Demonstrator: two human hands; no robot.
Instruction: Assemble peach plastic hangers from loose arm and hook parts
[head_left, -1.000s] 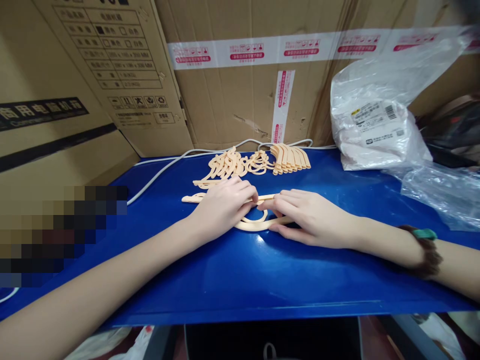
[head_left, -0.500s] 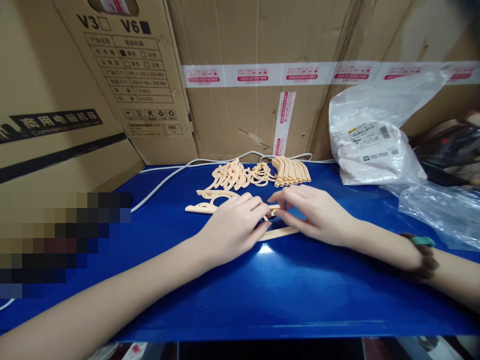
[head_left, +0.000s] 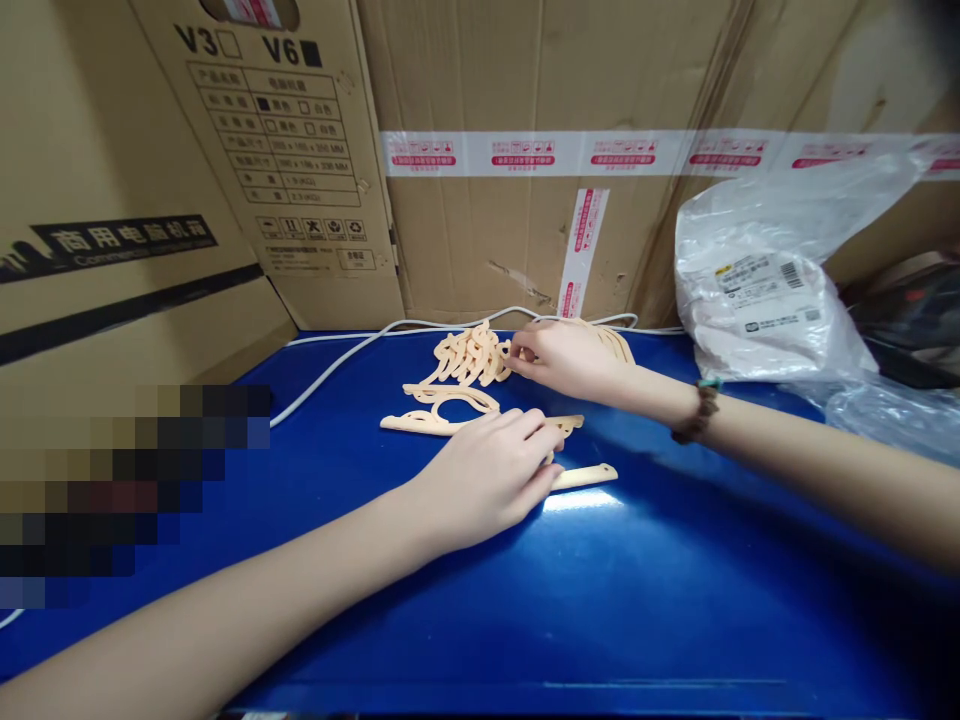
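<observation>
My left hand is closed over a beige plastic folding-hanger part, whose straight arm sticks out to the right under the fingers. Another beige arm shows just beyond the knuckles. Farther back, my right hand reaches over the small curved beige parts, its fingers bent together at the right side of a heap of hanger arms. Whatever lies between those fingertips is too small to make out. Left of my left hand, an open hanger frame lies flat. A stack of curved arms is partly hidden behind my right hand.
Cardboard boxes wall in the back and left of the blue table. A white cable runs along the rear edge. At the right stand a white plastic parcel bag and clear plastic wrap.
My right hand has left the part beside my left hand and moved back to the small parts. My left hand stays on the hanger part. The view has shifted slightly.
</observation>
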